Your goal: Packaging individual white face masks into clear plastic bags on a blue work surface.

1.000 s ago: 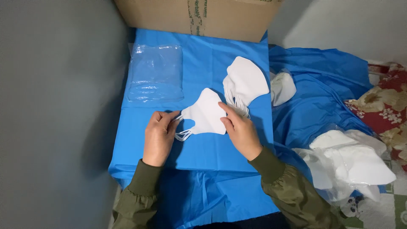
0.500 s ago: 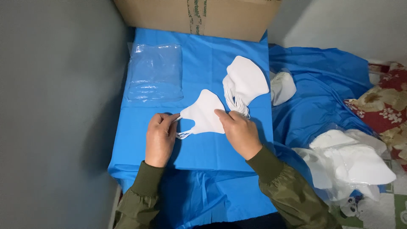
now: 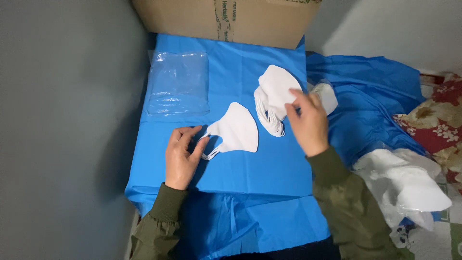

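Left hand (image 3: 180, 156): I keep its fingers pinched on the mask's (image 3: 236, 132) ear loops.
Right hand (image 3: 305, 120): I have left the mask; fingers loosely spread over the stack (image 3: 276, 91).
Mask: flat on the blue cloth (image 3: 250, 168).

Cardboard box (image 3: 226, 19) cut off by top edge. Both forearms cut off at bottom edge. Part of mask stack (image 3: 276, 89) hidden behind right hand (image 3: 308, 120). Bag of white masks (image 3: 409, 185) partly cut off at right. Ear loops under left-hand fingers (image 3: 198, 147) too small to resolve.
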